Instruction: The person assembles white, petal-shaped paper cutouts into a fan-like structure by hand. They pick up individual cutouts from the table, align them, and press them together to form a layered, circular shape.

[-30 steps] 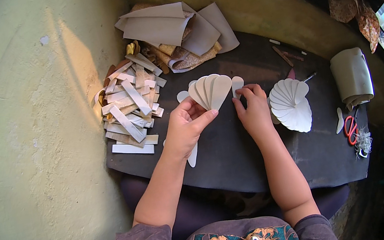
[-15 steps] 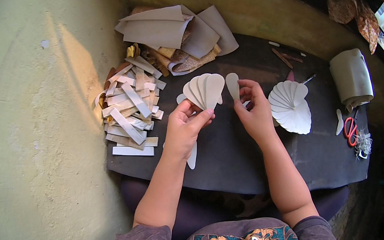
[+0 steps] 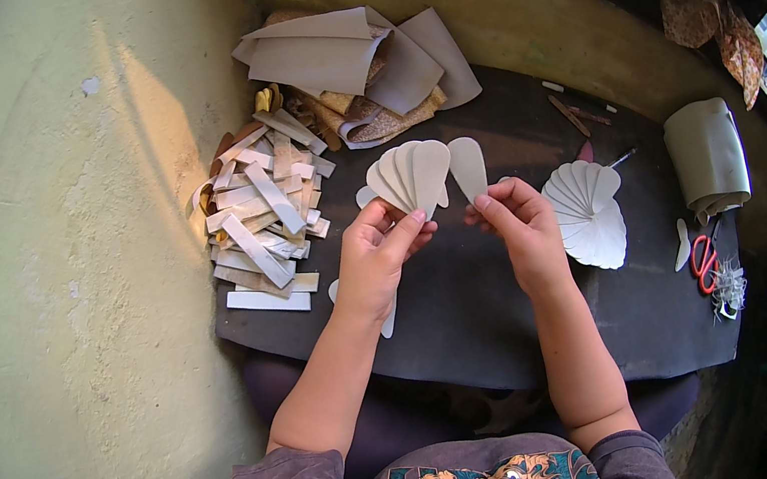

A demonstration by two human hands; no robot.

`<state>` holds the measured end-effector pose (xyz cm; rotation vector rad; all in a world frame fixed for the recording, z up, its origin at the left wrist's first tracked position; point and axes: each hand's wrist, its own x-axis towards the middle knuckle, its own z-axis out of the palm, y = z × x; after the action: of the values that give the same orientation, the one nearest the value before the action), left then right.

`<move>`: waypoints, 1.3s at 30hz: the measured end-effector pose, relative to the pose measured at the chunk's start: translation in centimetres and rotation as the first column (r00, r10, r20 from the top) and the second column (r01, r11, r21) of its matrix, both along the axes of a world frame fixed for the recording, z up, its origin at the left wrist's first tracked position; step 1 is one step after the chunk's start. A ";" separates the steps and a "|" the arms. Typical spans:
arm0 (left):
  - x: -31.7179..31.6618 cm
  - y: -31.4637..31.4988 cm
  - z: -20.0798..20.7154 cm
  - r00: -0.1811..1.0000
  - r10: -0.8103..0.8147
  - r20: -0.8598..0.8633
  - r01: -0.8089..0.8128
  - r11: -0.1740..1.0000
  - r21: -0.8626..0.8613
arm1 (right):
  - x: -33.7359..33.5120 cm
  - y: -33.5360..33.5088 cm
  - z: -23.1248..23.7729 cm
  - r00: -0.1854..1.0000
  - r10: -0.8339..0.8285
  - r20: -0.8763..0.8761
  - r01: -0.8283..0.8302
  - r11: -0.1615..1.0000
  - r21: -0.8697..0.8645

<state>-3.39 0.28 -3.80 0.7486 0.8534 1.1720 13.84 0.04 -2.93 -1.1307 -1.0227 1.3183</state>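
Several cream, teardrop-shaped pieces (image 3: 415,173) are fanned out between the thumb and fingers of my left hand (image 3: 374,253). A single matching teardrop piece (image 3: 468,166) is pinched at its narrow end by my right hand (image 3: 526,228), just right of the fan. Both hands are raised above the dark table (image 3: 464,327). To the right of my right hand, more pale pieces lie as a round overlapping fan (image 3: 591,215). Partly behind my left forearm, another loose pale piece (image 3: 389,322) shows on the table; how many lie there is hidden.
A heap of pale flat strips (image 3: 262,209) lies at the left by the wall. Folded sheets (image 3: 322,52) are piled at the back. On the right are a cream roll (image 3: 707,157), red-handled scissors (image 3: 705,267) and a tangle of shreds (image 3: 729,288). Brown sticks (image 3: 567,113) lie farther back.
My right hand has turned and lowered slightly, bringing the single piece upright with its broad face showing, closer to the fan. My left hand keeps its fan, moved only slightly.
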 end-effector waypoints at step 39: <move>0.7 -0.5 -0.3 0.999 -0.035 0.001 0.035 0.999 -0.009 | -0.3 -0.5 1.3 0.994 0.053 -0.095 -0.046 0.996 0.073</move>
<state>-2.66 -0.21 -4.07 0.7531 0.8412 1.1368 13.59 -0.44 -1.62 -0.9846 -1.0236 1.3529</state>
